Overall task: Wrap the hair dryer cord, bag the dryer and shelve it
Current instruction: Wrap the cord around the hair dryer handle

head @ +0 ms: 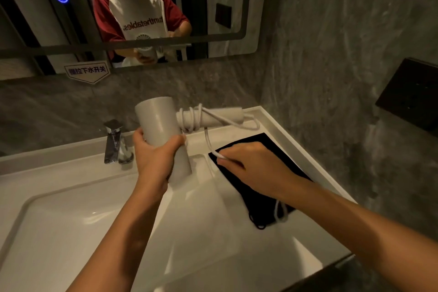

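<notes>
- The left hand (154,156) has a closed grip round the barrel of the hair dryer (161,133), held above the sink (71,232).
- The right hand (251,161) pinches the cord (209,142), part-wound on the handle.
- The black bag (256,199) lies on the surface right of the sink.
- Risk: slack tension may let the loose coils slip off the handle's end.
</notes>
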